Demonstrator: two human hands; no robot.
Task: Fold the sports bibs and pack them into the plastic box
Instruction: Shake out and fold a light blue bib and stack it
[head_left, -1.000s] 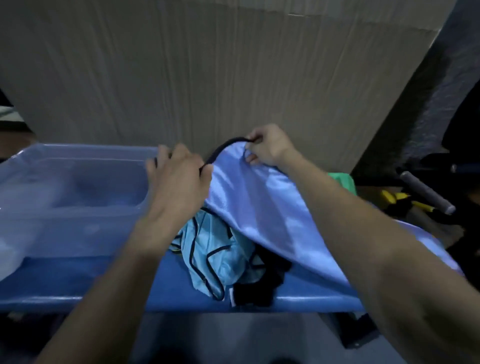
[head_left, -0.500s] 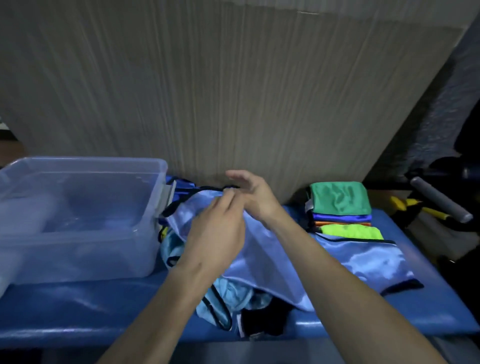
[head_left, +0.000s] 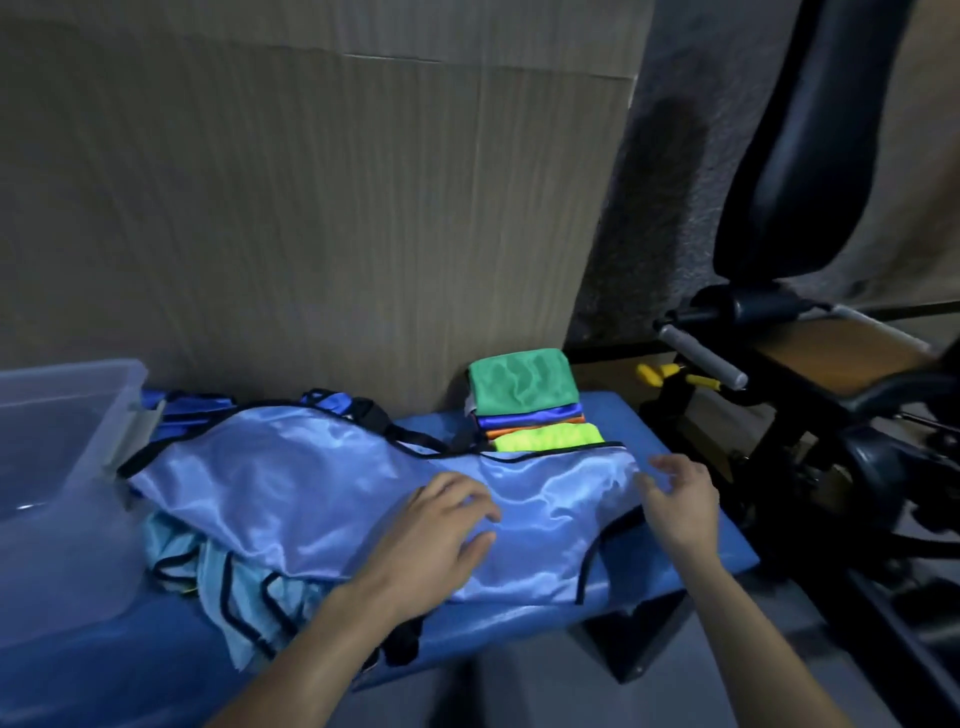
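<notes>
A shiny light-blue bib (head_left: 311, 483) with black trim lies spread flat across the blue bench (head_left: 691, 525). My left hand (head_left: 441, 530) rests palm down on its middle, fingers spread. My right hand (head_left: 675, 499) hovers at the bib's right edge, fingers apart, holding nothing. A heap of unfolded pale-blue bibs (head_left: 228, 577) lies partly under the spread one. A stack of folded bibs (head_left: 530, 400), green on top, stands at the back right. The clear plastic box (head_left: 78, 415) stands at the left, and only part of it shows.
A cardboard sheet (head_left: 311, 208) stands upright right behind the bench. Darker blue bibs (head_left: 192, 410) are bunched between the box and the cardboard. Black exercise equipment (head_left: 810, 364) with a grey handle and yellow parts crowds the right side.
Both hands have let go of the bib's neck trim and moved right. The bib, held up before, now lies spread flat. The view has swung right.
</notes>
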